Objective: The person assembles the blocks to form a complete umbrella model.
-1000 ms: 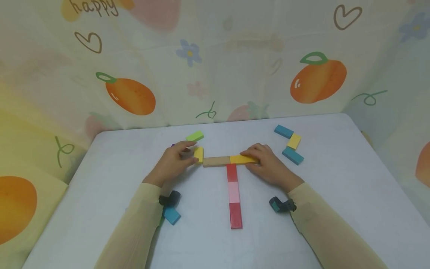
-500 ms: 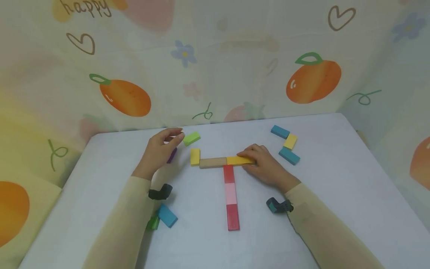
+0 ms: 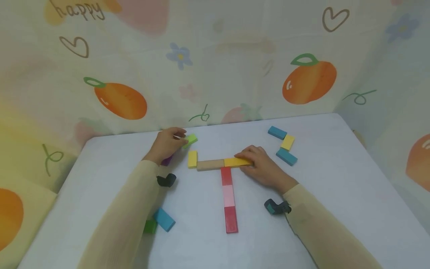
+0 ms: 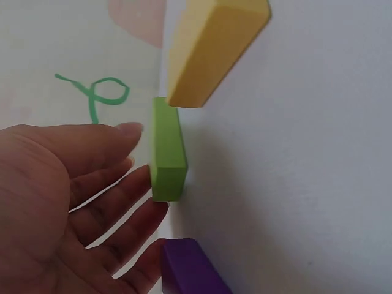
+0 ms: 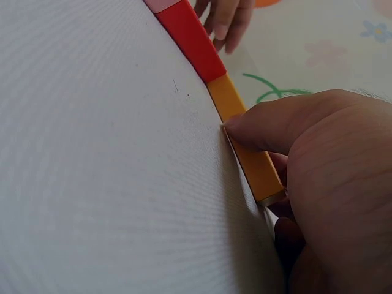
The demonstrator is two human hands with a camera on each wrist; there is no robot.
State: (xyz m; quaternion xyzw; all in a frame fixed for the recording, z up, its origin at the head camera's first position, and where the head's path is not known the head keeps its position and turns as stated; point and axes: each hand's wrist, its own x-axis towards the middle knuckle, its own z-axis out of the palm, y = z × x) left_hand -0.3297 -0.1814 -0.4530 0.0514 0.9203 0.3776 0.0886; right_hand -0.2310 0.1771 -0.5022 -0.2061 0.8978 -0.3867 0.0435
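My right hand (image 3: 263, 167) pinches a yellow-orange block (image 5: 245, 153) between thumb and fingers as it lies on the table. The block meets a tan wooden block (image 3: 210, 164) end to end, and a line of red (image 3: 226, 176), pink (image 3: 228, 196) and red blocks runs toward me below them. A pale yellow block (image 3: 192, 159) stands at the tan block's left end. At the far left, my left hand (image 3: 165, 145) is beside a light green block (image 4: 166, 147), thumb and fingers apart around its near end. Under that hand is a purple block (image 4: 190, 266), partly hidden in the head view.
Blue (image 3: 277, 132), yellow (image 3: 287, 142) and teal (image 3: 286, 156) blocks lie in a touching chain at the back right. Near my left forearm lie a blue block (image 3: 164, 219) and a green block (image 3: 150, 226). A patterned cloth (image 3: 215, 67) hangs behind the white table (image 3: 268, 239).
My left hand has left the pale yellow block, moved back and left, then come in beside the light green block. The right hand keeps its hold; the head view has shifted slightly.
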